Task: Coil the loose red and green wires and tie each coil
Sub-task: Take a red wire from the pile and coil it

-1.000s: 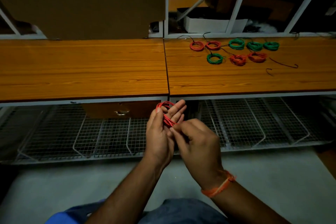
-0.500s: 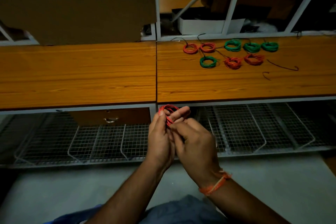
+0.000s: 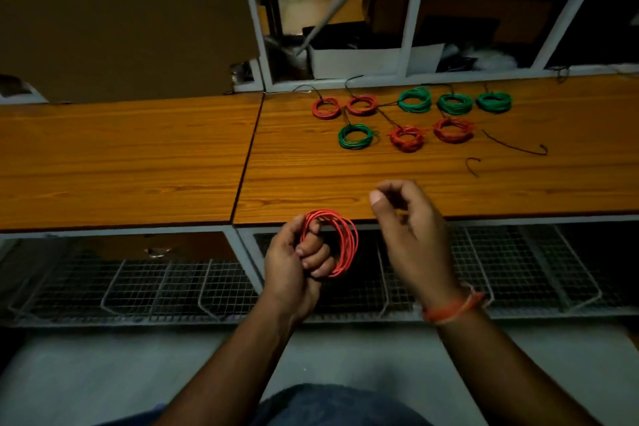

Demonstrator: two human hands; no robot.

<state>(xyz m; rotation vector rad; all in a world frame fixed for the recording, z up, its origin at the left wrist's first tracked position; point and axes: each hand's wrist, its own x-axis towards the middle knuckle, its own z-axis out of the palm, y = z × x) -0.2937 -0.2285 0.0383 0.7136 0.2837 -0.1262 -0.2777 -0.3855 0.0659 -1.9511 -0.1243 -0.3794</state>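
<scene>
The left hand [image 3: 294, 261] grips a loose coil of thin red wire [image 3: 340, 242], its fingers curled through the middle of the loops and the thumb pressed on the outer side, so the coil stands roughly upright in front of the near edge of the orange wood-grain tabletop [image 3: 138, 162] and above the grey wire-mesh rack [image 3: 173, 284] beneath it. The right hand [image 3: 411, 235], with an orange thread band [image 3: 453, 309] around its wrist, is raised just to the right of the coil and apart from it; its fingers are curled inward with the thumb tip close to the forefinger, and motion blur makes it hard to say whether anything thin is pinched there, though nothing shows. Farther back on the right-hand half of the tabletop lie the finished bundles: two flat red wire coils [image 3: 326, 108] side by side, then three green wire coils [image 3: 415, 100] in the same row, and nearer the person a fourth green coil [image 3: 356, 137] followed by two bulkier red-orange coils [image 3: 407, 138]. Dark thin tie strands [image 3: 511, 145] trail among and to the right of them. Behind the tabletop stands a white metal frame [image 3: 411, 10] with dark openings.
</scene>
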